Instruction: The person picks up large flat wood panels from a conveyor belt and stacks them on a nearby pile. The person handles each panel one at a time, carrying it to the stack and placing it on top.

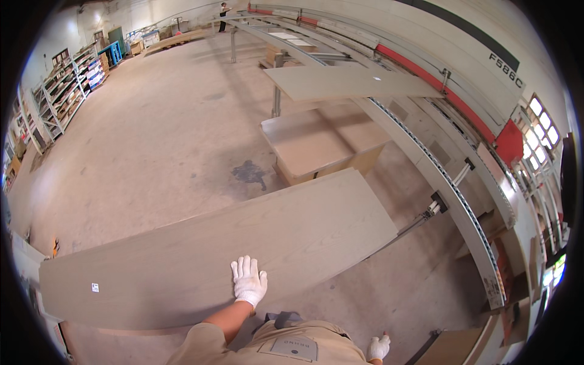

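Note:
A long grey-brown wood-grain board (pixel 182 255) stretches across the front, with a small white label (pixel 95 288) near its left end. My left hand (pixel 249 281), in a white knit glove, lies flat on the board near its front edge, fingers stretched out. In a matching glove, my right hand (pixel 378 348) hangs beside my body at the lower edge, apart from the board. It appears to hold nothing and its fingers look loosely apart, though they are small in view. What bears the board from below is mostly hidden.
A long machine with metal rails (pixel 426 164) and a red strip (pixel 410 64) runs along the right. Another board (pixel 347 84) rests across its rails, above a low stack of panels (pixel 322 137). Shelving (pixel 61 100) lines the left wall. A person (pixel 224 15) stands far back.

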Available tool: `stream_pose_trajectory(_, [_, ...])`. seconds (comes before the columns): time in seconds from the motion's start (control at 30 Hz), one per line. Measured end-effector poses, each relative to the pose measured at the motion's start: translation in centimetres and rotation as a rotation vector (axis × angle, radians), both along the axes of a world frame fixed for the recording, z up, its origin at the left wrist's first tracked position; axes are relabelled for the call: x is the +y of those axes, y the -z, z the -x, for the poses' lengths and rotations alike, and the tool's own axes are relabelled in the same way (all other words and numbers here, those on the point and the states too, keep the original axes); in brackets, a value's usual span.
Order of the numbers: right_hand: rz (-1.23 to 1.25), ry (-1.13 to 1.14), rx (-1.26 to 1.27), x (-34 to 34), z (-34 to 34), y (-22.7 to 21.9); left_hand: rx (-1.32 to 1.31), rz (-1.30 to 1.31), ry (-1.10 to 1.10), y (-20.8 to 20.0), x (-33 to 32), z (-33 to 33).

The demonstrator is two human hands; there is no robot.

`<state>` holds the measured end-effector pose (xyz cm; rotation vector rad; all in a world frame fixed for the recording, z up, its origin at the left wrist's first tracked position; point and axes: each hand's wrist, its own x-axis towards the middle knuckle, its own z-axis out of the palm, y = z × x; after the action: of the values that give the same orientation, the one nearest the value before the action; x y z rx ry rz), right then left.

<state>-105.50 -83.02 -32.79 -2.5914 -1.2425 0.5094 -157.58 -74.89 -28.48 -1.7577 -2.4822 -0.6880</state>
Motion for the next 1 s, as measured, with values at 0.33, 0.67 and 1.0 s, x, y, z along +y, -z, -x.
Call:
stream_pose_trajectory(0.33, [0.044, 0.054, -0.013, -3.4, -1.7, 0.1, -0.004, 0.015, -0.007, 1.1, -0.2, 0.0])
stream_pose_trajectory(0.67, [0.098, 0.158, 0.005, -3.7, 1.3, -5.3, -0.104, 0.094, -0.014, 1.4, -0.1, 0.9])
stream_pose_trajectory(1.0, [0.183, 0.207, 0.079, -4.8, 1.0, -5.1, -0.532, -0.249, 0.13, -4.5, 9.6, -3.9])
